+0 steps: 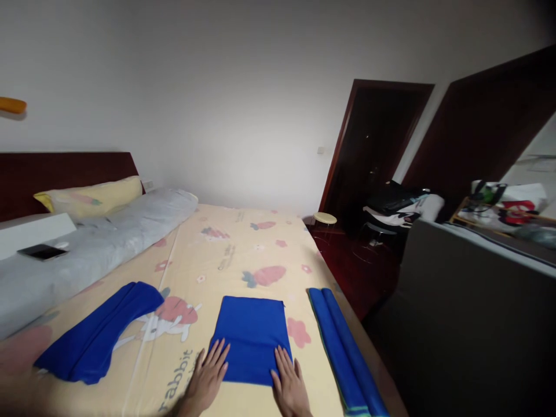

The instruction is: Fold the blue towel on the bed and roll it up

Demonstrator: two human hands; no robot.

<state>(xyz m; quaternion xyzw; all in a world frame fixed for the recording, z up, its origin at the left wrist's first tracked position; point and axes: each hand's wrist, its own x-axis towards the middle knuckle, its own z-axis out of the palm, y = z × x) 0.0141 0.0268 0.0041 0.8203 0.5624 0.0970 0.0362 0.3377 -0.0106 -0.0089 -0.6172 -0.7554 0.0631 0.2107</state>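
Note:
A blue cloth (254,330), folded into a near square, lies flat on the bed in front of me. My left hand (209,373) rests palm down on its lower left edge, fingers stretched out. On the lower right edge lies my right hand (289,379), also flat with fingers extended. To the left is another blue cloth (104,330), loosely folded and uneven in outline. A long blue cloth (343,347) with green edging, rolled or folded into two strips, lies along the bed's right side.
The bed (243,249) has a yellow sheet with rabbit and carrot prints. A grey bedding roll (108,237), a yellow pillow (95,197) and a phone-like dark device (42,251) are at the left. A round stool (325,218) and a dark panel (460,313) stand at the right.

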